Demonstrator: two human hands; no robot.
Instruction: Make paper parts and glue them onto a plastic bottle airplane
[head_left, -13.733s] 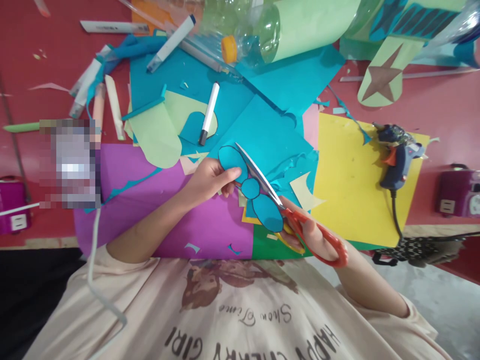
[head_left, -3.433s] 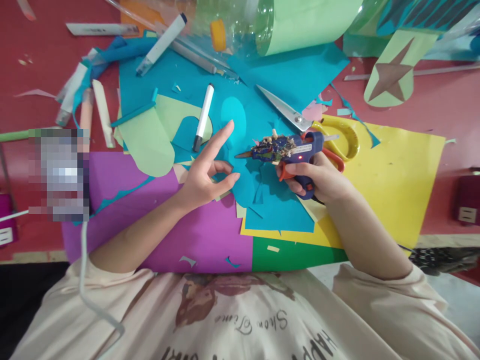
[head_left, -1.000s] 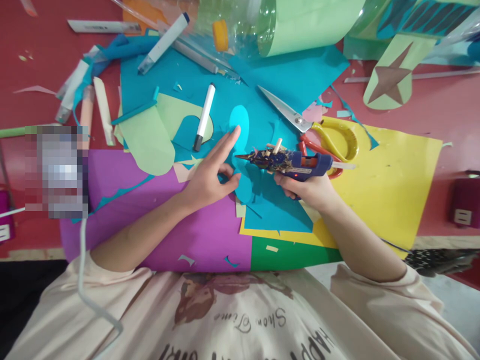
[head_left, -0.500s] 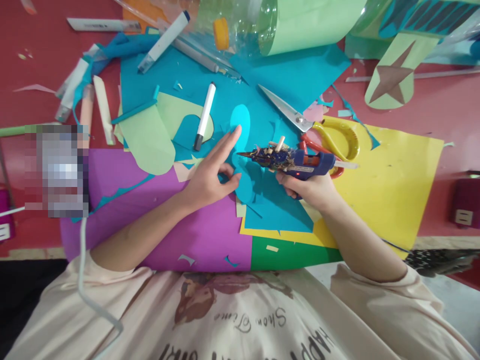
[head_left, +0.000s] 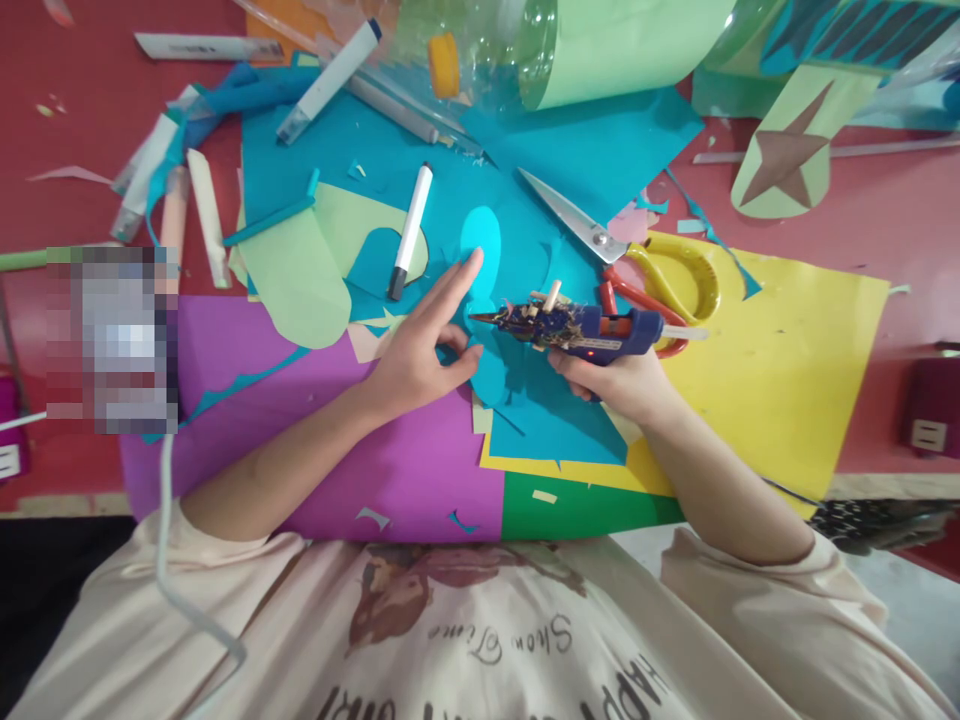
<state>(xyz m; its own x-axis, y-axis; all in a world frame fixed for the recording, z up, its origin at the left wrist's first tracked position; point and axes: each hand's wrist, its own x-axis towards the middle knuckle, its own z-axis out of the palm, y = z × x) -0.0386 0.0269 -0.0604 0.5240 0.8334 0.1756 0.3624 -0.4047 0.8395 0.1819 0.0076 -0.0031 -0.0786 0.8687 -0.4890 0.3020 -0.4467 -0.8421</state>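
Note:
A blue glue gun (head_left: 622,333) is held in my right hand (head_left: 600,378), its fingers wrapped round the handle. Bits of scrap cling to its front, a glue stick juts from the back, and a small red light glows on its side. Its nozzle points left at the narrow middle of a bright blue paper cutout (head_left: 481,235) with rounded ends. My left hand (head_left: 420,360) lies at the cutout's left side. Its index fingertip rests on the upper lobe and its thumb tip is by the lower lobe, fingers apart. Whether the nozzle touches the paper, I cannot tell.
Scissors (head_left: 637,262) with yellow and red handles lie beyond the glue gun. A white marker (head_left: 411,230) is above my left hand. A plastic bottle (head_left: 487,60) lies at the back. Purple paper (head_left: 300,480), yellow paper (head_left: 795,380) and scraps spread around.
The glue gun has shifted slightly left, and its nozzle sits a little lower over the cutout's middle. My left hand has stayed in place.

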